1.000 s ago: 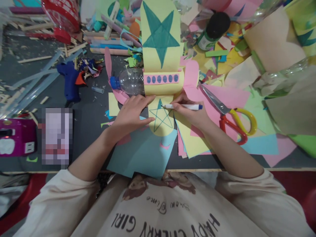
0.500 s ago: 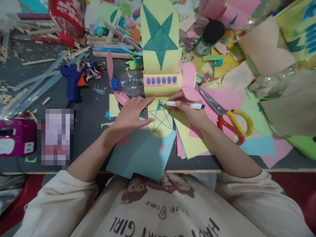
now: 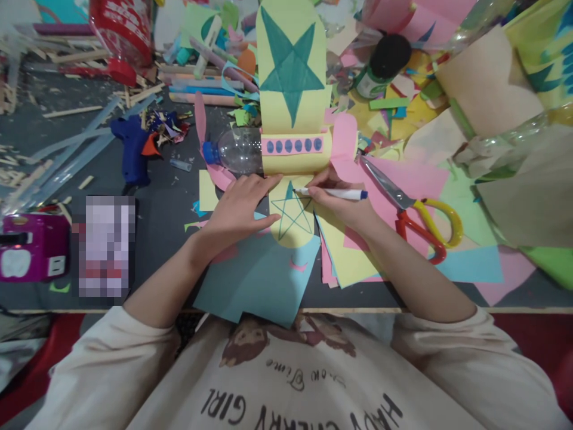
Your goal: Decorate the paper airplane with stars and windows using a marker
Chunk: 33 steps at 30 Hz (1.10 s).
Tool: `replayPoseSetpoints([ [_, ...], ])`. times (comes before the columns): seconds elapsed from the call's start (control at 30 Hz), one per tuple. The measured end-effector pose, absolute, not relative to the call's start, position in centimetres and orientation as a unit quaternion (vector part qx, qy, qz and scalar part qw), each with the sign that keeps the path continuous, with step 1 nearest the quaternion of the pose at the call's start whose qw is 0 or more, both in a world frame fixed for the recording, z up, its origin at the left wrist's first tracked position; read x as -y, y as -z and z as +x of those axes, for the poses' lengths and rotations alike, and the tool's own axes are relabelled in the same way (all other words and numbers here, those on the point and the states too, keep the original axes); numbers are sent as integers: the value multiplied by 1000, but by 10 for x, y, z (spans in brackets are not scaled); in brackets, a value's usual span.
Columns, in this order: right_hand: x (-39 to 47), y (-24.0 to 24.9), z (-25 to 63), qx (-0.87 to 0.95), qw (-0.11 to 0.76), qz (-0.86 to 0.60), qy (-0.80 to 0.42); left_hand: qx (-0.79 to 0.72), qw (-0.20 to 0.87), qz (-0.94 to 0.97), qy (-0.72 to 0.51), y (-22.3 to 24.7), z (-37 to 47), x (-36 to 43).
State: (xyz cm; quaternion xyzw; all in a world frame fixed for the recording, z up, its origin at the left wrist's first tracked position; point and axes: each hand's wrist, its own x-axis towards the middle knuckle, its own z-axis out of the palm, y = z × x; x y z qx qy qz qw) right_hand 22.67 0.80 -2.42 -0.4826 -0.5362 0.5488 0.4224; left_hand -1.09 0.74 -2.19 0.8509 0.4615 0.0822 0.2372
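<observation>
A clear plastic bottle (image 3: 239, 150) with a blue cap lies on its side, wrapped in yellow paper and a pink strip with blue dots. One yellow wing with a filled green star (image 3: 293, 65) extends away from it. The nearer yellow wing (image 3: 293, 230) carries an outlined star, green at its top point. My left hand (image 3: 244, 206) rests flat with fingers spread at this wing's left edge. In my right hand (image 3: 342, 200) is a white marker (image 3: 344, 193), its tip touching the top of the outlined star.
Open scissors (image 3: 409, 206) with red and yellow handles lie on paper sheets at the right. A blue glue gun (image 3: 132, 149), a blurred-out rectangular object (image 3: 105, 248) and a purple box (image 3: 33, 248) are at the left. A black-capped jar (image 3: 385, 65) stands among scraps behind.
The marker has tilted slightly, and its tip has shifted a little lower within the star's top point. My left hand keeps its place on the wing.
</observation>
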Motion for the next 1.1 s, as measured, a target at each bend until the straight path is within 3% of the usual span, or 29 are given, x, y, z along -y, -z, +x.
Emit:
replayPoseSetpoints([
  [1.1,-9,27,227,549,405,-497,-536,-470,251,842,-86,21,-11,-7],
])
